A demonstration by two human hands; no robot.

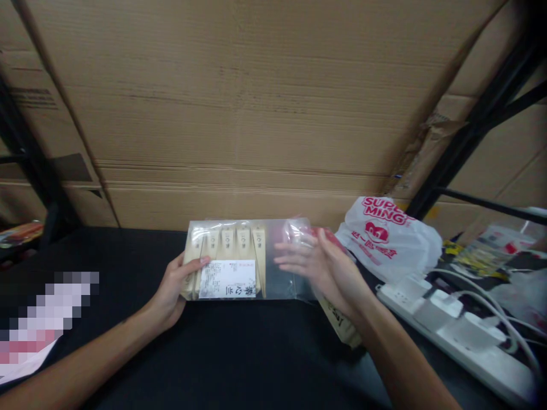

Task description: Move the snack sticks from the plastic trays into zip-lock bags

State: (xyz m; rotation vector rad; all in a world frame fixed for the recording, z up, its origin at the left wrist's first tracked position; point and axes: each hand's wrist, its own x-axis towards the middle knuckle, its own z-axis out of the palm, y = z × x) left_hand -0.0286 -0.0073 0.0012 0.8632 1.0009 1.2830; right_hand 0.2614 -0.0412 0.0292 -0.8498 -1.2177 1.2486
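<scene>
A clear plastic bag [277, 285] lies sideways above the black table, with several beige paper packets [228, 242] lined up in its left part and a white printed label [228, 279] on its front. My left hand [175, 285] grips the bag's left end, thumb on the front. At the bag's right end is my right hand [329, 267], its fingers stretched out and apart over the plastic. Partly hidden behind my right hand and wrist are something red and another beige packet [339, 324].
A white plastic bag with red print [376, 239] stands at the right, beside a white power strip [461, 341] with plugs and cables. Clear packages [491, 247] lie farther right. Cardboard [235, 114] and black metal posts border the black table [205, 364]. A blurred-out item is at left.
</scene>
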